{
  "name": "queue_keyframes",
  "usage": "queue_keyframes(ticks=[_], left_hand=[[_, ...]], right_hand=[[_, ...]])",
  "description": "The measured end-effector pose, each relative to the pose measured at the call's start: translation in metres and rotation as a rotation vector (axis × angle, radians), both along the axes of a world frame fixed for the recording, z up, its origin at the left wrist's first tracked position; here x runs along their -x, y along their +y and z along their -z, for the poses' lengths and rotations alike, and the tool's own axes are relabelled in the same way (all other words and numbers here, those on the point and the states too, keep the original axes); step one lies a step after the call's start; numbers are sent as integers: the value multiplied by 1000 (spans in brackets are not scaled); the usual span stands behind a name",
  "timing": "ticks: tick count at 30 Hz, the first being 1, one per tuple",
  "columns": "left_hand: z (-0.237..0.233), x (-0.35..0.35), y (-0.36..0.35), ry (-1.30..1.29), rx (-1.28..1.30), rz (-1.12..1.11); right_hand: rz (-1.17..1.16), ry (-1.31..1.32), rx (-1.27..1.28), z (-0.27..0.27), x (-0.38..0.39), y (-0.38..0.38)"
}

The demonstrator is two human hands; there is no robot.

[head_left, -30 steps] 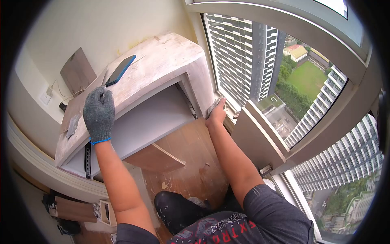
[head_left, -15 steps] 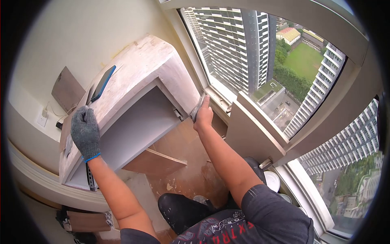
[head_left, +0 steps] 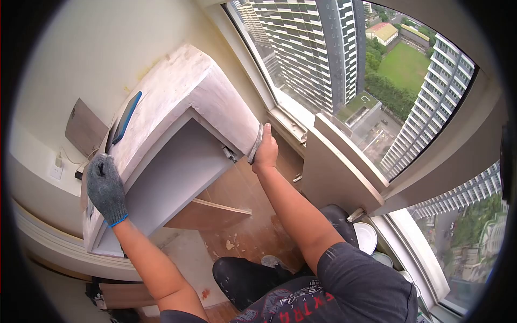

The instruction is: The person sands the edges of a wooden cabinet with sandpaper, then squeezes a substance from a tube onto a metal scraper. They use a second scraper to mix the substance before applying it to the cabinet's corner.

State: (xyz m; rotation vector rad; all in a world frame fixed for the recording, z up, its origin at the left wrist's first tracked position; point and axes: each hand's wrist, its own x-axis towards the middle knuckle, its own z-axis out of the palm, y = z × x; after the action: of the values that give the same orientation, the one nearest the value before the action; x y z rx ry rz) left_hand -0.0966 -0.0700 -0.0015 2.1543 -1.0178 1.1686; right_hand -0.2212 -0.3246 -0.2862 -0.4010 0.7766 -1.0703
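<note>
A box-shaped cabinet point(head_left: 161, 89) with a whitish, patchy coat stands on its base, its open front toward me. My left hand point(head_left: 107, 191), in a grey knit glove with a blue cuff, is closed on the cabinet's near left edge; its fingertips are partly hidden. My right hand point(head_left: 266, 151) is bare. It grips a thin grey folded sheet, which looks like sandpaper point(head_left: 257, 141), pressed flat against the cabinet's right side edge. Just left of that hand a metal hinge point(head_left: 230, 154) sits inside the opening. A blue-edged phone-like slab point(head_left: 128, 117) rests on the cabinet top.
Brown board pieces lean by the wall point(head_left: 83, 124) and below the cabinet point(head_left: 212, 214). A wall socket point(head_left: 56, 169) with a cable is at left. Beige panels point(head_left: 336, 169) lean by the window at right. Round white lids point(head_left: 366, 238) stand beside my knee.
My right hand and the grey sheet have slid slightly left and down, now against the cabinet's side edge. The view has shifted a little; my left hand stays on the cabinet's edge.
</note>
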Motion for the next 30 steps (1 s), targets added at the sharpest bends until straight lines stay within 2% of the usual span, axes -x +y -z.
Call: queue_keyframes(ticks=[3,6,7,8,10,12,13,16,20,22,24,26,27,30], left_hand=[[1,-3,8,-46,-61,-26],[-1,2,2,-54,-68,-45],[0,5,0,-35,-41,-53],[1,5,-1,-37,-37,-40],[1,0,2,-40,-36,-24],[3,-4,3,-59,-31,-6],[3,-7,4,-66,-37,4],[1,-2,3,-40,-48,-21],[0,0,2,23,-25,-41],[1,-5,5,-44,-54,-34],[2,-9,5,-62,-59,-16],[3,-8,5,-31,-35,1],[4,-8,5,-42,-24,12],[4,-9,3,-60,-19,31]], right_hand=[[-79,-195,-130,-10,21,-10],[-35,-90,-91,-2,6,0],[-14,32,-74,-20,19,20],[-46,54,-2,-13,22,21],[-166,341,186,3,41,-7],[-105,5,22,-8,49,-40],[-40,15,-1,-47,67,-37],[38,555,529,-47,41,-40],[373,768,861,-35,47,-35],[-77,402,882,-27,55,-37],[-243,270,930,-23,58,-28],[-141,379,1042,-38,66,-1],[-210,516,1108,-52,75,0],[-258,432,1122,-49,69,-14]])
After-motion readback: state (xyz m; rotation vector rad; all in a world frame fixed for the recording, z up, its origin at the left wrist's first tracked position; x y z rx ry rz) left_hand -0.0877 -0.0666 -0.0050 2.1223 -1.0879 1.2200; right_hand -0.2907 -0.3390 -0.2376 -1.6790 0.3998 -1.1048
